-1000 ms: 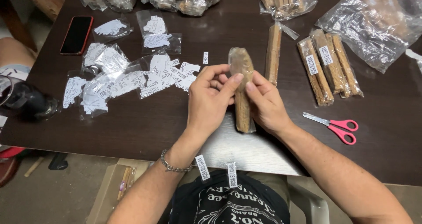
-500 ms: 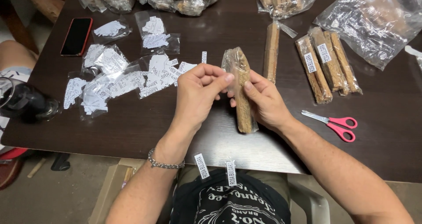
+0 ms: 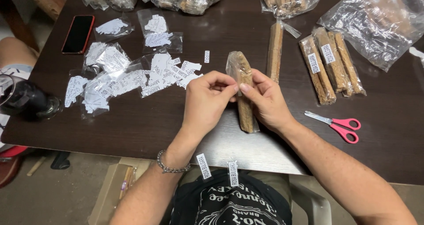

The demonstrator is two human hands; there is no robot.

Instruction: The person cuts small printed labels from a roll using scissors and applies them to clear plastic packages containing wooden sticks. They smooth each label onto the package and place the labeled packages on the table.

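Note:
A long brown stick bundle in a clear plastic sleeve [image 3: 244, 92] lies on the dark wooden table [image 3: 132, 123], pointing away from me. My right hand [image 3: 265, 102] grips its middle from the right side. My left hand [image 3: 206, 100] pinches the sleeve's left edge with thumb and forefinger, just beside the right thumb. The sleeve's open top sticks up past both hands. A bead bracelet [image 3: 171, 165] circles my left wrist.
Pink-handled scissors [image 3: 338, 124] lie right of my arm. Wrapped, labelled stick bundles [image 3: 329, 65] and one more stick [image 3: 274, 51] lie beyond. Small bags of paper labels [image 3: 128, 74] cover the left. A red-cased phone [image 3: 78, 33] and dark glass object [image 3: 24, 101] sit far left. Two labels [image 3: 217, 169] hang off the table edge.
The bundle has shifted slightly. My left hand has moved from cupping the bundle's top to pinching the sleeve's edge beside my right thumb.

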